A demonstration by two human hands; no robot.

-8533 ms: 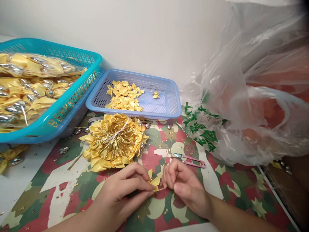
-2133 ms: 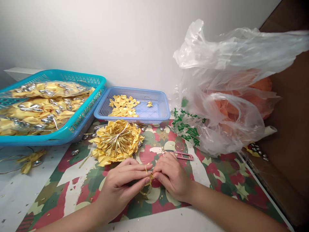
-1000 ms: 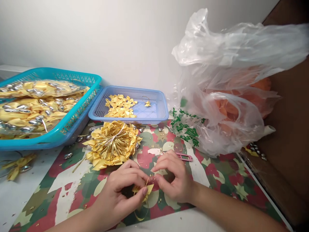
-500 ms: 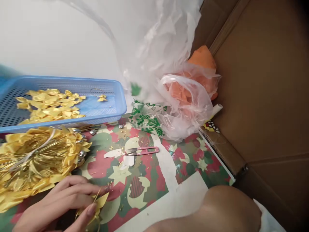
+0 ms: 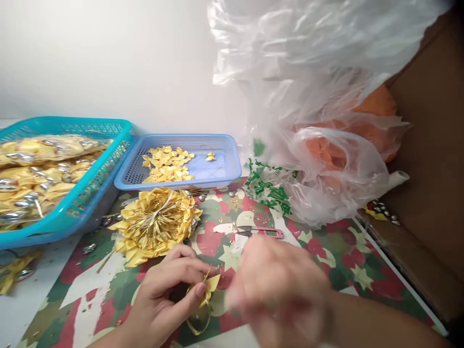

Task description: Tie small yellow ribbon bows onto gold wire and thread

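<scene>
In my left hand [image 5: 177, 285], a yellow ribbon bow [image 5: 210, 289] is pinched between thumb and fingers, with a loop of gold cord [image 5: 198, 328] hanging below it. My right hand [image 5: 279, 285] is at the lower middle, smeared by motion, so its fingers cannot be made out. Just beyond that hand lies a pair of pink-handled thread snips [image 5: 266, 231] on the patterned paper. Behind my left hand rests a bundle of yellow bows [image 5: 132, 244] with gold cords, tied with a white band.
A blue basket [image 5: 235, 166] of yellow bows stands against the wall. Left of it, a teal basket [image 5: 125, 126] holds packed bows with silver beads. Clear plastic bags [image 5: 326, 193] and something orange [image 5: 380, 108] fill the back right. Camouflage-like star paper [image 5: 232, 258] covers the table.
The view has swung left, bringing the teal basket into sight. My right hand has come into view from the lower right, near the snips. My left hand still holds the bow.
</scene>
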